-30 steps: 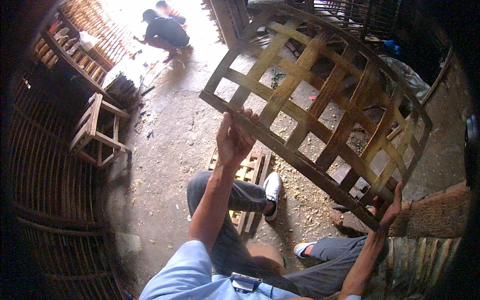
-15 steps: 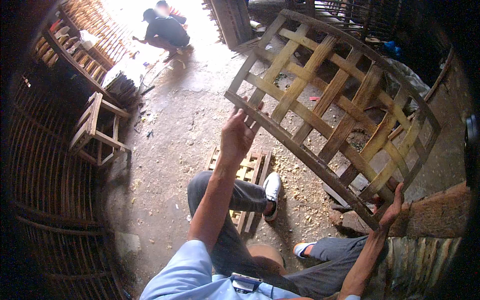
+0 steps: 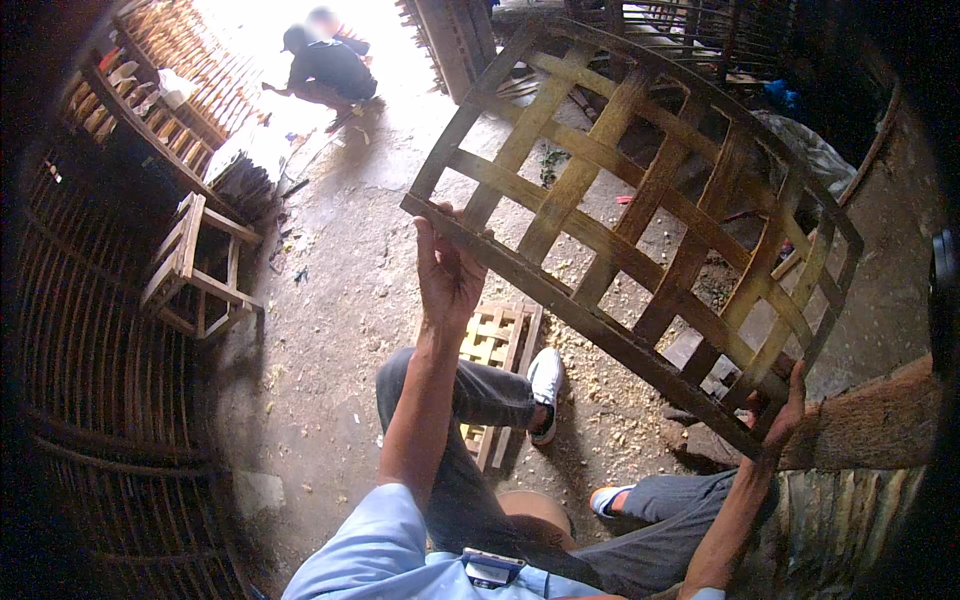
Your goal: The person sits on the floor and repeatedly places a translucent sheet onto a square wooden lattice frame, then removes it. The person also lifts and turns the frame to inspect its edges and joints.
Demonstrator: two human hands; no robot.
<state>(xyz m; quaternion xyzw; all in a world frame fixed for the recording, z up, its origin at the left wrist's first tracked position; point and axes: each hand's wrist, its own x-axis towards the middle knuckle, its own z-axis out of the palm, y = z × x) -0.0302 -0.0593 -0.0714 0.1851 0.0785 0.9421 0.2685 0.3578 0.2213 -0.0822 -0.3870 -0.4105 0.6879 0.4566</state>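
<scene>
A wooden lattice panel (image 3: 618,222), woven from flat brownish-yellow strips inside a dark rectangular frame, is held up tilted before me. My left hand (image 3: 452,268) grips the near frame rail close to its left end, the fingers partly hidden behind the wood. At the panel's lower right corner, my right hand (image 3: 784,410) is closed round the frame. Below it, a second, paler lattice panel (image 3: 492,330) lies on the floor by my left leg, partly covered by the leg.
A wooden stool frame (image 3: 203,265) stands on the left by a slatted wall (image 3: 100,330). Two people crouch at the bright far opening, one in a dark shirt (image 3: 335,72). A thick log (image 3: 870,420) lies at the right. Wood chips (image 3: 620,400) litter the floor.
The panel's left end has swung a little to the left and nearer, my left hand moving with it. My right hand stays at its corner, almost unmoved.
</scene>
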